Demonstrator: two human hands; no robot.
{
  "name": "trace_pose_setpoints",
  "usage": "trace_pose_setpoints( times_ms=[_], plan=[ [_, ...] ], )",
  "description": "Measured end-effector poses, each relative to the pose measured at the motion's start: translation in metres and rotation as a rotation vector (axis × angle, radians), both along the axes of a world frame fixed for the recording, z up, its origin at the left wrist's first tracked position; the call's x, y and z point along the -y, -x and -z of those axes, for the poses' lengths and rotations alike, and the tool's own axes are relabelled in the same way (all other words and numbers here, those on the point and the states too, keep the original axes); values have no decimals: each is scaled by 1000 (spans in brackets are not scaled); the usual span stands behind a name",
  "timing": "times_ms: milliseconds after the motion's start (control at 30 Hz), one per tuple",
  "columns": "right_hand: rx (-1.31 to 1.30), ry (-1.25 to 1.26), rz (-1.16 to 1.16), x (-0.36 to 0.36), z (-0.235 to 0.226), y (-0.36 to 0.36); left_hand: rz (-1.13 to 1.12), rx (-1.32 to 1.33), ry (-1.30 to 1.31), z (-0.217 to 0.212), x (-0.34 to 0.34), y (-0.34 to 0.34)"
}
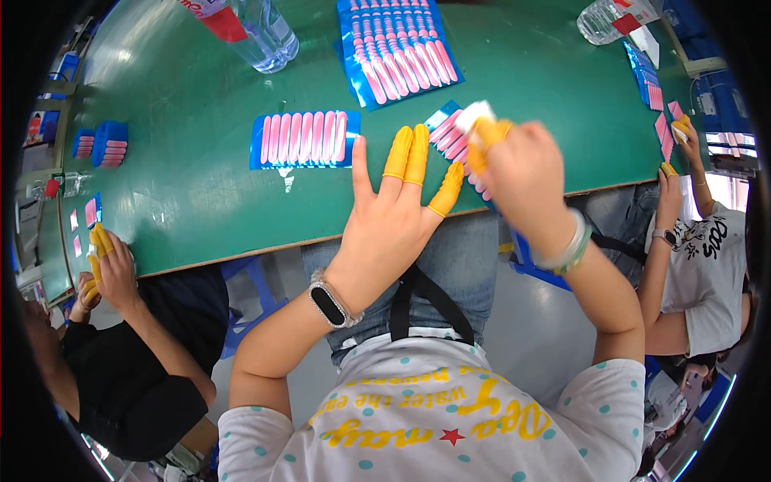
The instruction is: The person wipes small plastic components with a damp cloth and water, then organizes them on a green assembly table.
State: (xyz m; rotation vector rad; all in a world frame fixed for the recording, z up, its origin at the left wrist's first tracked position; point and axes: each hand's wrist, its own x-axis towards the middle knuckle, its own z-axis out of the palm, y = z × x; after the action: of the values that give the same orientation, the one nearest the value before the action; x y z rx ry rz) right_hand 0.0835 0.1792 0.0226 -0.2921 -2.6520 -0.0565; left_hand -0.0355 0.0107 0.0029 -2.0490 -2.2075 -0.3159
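Note:
My left hand (384,215) lies on the green table with its fingers stretched apart, yellow finger cots on its thumb and two fingers. Its thumb is at the edge of a small blue sheet with pink strips (451,145). Over that sheet, my right hand (526,173), also in yellow finger cots, pinches a crumpled white wipe (475,117); the hand is slightly blurred and covers part of the strips. Left of my left hand, its outer fingertip touching the end, is another blue sheet with a row of pink strips (303,138).
Farther back lie larger blue sheets of pink pieces (397,56). A clear water bottle (265,36) is at the back left, another bottle (601,22) at the back right. Co-workers' hands (116,269) handle similar pieces at both sides. The table's front edge (321,239) runs below my hands.

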Motion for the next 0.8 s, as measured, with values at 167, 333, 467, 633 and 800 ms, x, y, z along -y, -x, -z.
trace_pose_setpoints(
  times_ms=[167,333,467,633,800],
  plan=[
    [46,74,174,-22,1,-13,-5,-30,26,-2,-1,0],
    [16,26,-45,12,1,-10,-27,-59,52,1,-2,0],
    [21,28,149,-18,-1,-15,-29,-22,27,-2,-2,-2],
    [47,-6,146,-11,-3,-12,-21,-48,18,0,-2,-2],
    [-6,21,24,4,5,-18,-39,-5,-9,-2,-2,-5]
  ],
)
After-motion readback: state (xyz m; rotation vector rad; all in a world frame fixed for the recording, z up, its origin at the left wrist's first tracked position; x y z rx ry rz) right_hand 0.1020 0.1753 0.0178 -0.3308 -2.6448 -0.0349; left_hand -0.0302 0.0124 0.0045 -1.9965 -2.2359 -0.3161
